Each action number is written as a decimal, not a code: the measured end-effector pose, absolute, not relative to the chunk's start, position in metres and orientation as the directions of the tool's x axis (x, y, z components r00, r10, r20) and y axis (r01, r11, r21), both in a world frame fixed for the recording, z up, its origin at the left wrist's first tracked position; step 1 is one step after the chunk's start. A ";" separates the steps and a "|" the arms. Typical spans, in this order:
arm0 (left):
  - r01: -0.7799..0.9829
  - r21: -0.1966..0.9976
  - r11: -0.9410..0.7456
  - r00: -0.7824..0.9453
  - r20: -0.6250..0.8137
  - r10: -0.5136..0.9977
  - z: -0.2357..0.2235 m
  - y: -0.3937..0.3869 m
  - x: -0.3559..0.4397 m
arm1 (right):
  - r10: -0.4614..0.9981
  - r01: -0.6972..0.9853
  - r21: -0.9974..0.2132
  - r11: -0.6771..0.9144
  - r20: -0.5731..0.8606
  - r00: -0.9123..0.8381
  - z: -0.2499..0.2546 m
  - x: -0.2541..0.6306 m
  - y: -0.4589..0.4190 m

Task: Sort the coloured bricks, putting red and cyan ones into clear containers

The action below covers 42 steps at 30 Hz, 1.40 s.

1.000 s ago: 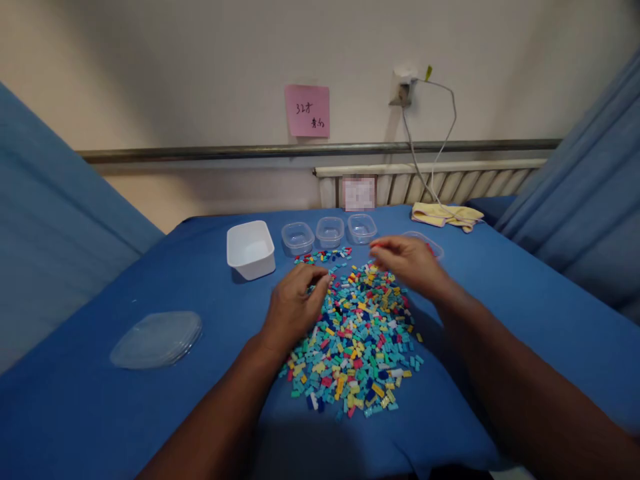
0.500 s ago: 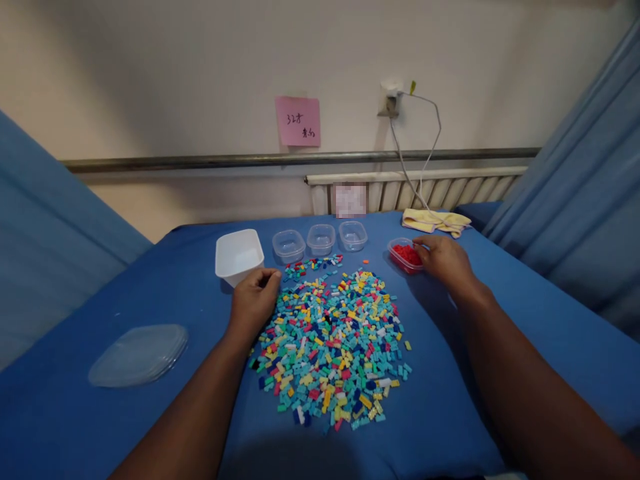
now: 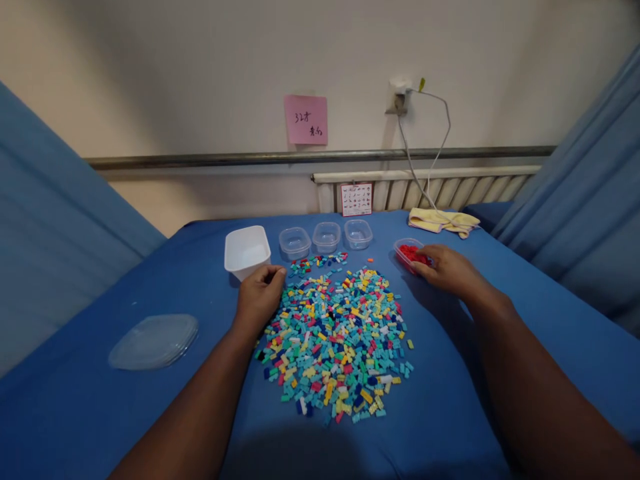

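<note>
A broad pile of small toy building bricks (image 3: pixel 340 340) in mixed colours lies on the blue cloth. At its upper left edge my left hand (image 3: pixel 261 293) rests with fingers curled and pressed together; whether anything is in them is hidden. On the right, my right hand (image 3: pixel 445 268) reaches over the near right side of a small clear container (image 3: pixel 401 261) holding red bricks (image 3: pixel 409 252). Its thumb and forefinger are apart above the red bricks, with the other fingers partly hidden. A single orange-red brick (image 3: pixel 370 260) lies between pile and container.
Behind the pile stand three clear tubs (image 3: pixel 327 238) and a white bin (image 3: pixel 247 248). A smaller strip of bricks (image 3: pixel 317 263) lies before the tubs. Clear lids (image 3: pixel 154 341) are stacked at left. A yellow cloth (image 3: pixel 443 221) and a cable (image 3: pixel 411 157) are at the back right.
My right hand has moved from the back of the pile to the red-brick container. My left hand has drawn back leftward off the pile, and more of the bricks show spread out.
</note>
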<state>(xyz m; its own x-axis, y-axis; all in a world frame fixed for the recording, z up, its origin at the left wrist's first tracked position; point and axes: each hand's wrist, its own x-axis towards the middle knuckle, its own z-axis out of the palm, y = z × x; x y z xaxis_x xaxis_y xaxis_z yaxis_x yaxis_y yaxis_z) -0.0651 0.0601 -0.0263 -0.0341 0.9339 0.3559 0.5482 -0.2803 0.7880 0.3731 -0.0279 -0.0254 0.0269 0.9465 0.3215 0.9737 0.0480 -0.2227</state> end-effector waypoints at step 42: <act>0.474 0.826 -0.304 0.015 0.338 0.941 -0.038 0.058 -0.059 | 0.936 0.806 -0.509 0.303 0.316 -0.152 -0.041 0.254 0.069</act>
<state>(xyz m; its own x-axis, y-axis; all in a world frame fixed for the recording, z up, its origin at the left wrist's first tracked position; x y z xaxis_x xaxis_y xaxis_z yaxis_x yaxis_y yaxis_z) -0.0585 0.0584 -0.0381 0.0148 0.9411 0.3378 0.4743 -0.3040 0.8262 0.2536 0.0693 -0.0406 -0.1517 0.9364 0.3165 0.8060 0.3025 -0.5088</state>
